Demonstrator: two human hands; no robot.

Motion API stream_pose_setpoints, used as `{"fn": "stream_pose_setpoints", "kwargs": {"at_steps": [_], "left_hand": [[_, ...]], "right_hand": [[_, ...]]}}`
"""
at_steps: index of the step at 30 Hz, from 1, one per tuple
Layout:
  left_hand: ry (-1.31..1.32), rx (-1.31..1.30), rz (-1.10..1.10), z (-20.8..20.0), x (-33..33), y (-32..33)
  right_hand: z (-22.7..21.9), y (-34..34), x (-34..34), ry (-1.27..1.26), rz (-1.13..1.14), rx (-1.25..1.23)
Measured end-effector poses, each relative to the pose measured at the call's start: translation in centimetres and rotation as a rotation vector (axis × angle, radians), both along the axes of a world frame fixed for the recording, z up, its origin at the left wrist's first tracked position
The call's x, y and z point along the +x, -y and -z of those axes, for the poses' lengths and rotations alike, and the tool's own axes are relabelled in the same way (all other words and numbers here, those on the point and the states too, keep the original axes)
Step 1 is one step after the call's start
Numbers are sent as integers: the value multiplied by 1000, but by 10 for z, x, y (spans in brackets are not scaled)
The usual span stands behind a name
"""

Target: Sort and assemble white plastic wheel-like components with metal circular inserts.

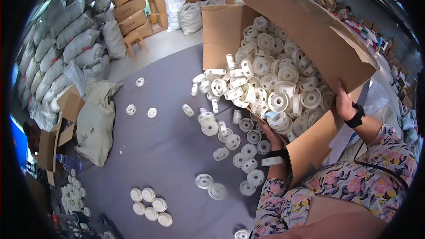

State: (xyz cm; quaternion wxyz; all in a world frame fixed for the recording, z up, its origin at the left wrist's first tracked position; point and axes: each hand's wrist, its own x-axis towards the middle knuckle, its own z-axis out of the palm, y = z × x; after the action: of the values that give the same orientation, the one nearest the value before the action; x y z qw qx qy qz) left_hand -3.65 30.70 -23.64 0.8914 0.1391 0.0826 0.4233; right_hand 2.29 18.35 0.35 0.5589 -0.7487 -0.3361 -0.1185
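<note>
A large cardboard box (305, 22) is tipped toward the left, its flaps spread, with white plastic spool-like wheels (265, 42) heaped inside. Many of the wheels (209, 126) are spilling over its lower edge onto the grey-covered table (164, 150); several look blurred by motion. My right hand (343, 102) grips the box at its near right edge, a black band on the wrist. Underneath the lower edge, my left hand (273, 137) holds the box, its fingers partly hidden by cardboard and wheels.
Several white round pieces (150, 206) stand grouped near the table's front, and a pile of more wheels (73, 194) lies at the left edge. A cloth sack (95, 124) and an open carton (57, 132) are at far left. Stuffed sacks (66, 35) and stacked cartons (133, 11) stand behind.
</note>
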Motion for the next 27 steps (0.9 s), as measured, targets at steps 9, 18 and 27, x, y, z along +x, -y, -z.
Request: {"fn": "stream_pose_setpoints", "kwargs": {"at_steps": [9,18,27], "left_hand": [[-414,-203,-24,13,-62,-23],[-298,-301,180,52,-89,-42],[-574,-8,98,33,-46,-34]], "right_hand": [[6,-5,-10,272,10,-217],[-34,-54,-36,468,66,-818],[8,5,89,394,-371,-435]]}}
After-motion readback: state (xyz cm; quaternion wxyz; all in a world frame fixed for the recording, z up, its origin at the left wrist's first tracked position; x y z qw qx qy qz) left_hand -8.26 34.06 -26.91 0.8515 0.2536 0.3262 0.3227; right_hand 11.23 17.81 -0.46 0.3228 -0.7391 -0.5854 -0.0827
